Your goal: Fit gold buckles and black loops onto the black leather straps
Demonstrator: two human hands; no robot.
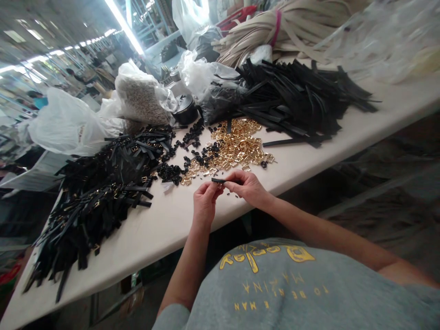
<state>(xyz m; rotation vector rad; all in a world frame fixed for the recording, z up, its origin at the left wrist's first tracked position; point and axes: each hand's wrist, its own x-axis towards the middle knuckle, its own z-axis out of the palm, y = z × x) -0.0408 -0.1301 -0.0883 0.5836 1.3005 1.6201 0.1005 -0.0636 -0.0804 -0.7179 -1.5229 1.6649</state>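
My left hand [205, 200] and my right hand [248, 186] meet above the near edge of the white table [165, 220]. Both pinch a short black strap piece [218, 180] held level between their fingertips. Just beyond them lies a heap of gold metal buckles [233, 146] mixed with small black plastic loops [172, 172]. A few tiny black bits lie on the table under my right hand.
A big pile of black straps with buckles [99, 192] covers the table's left. Loose black strips [295, 101] are heaped at the back right. Plastic bags [140, 96], a round black container [184, 109] and cream straps [285, 27] stand behind.
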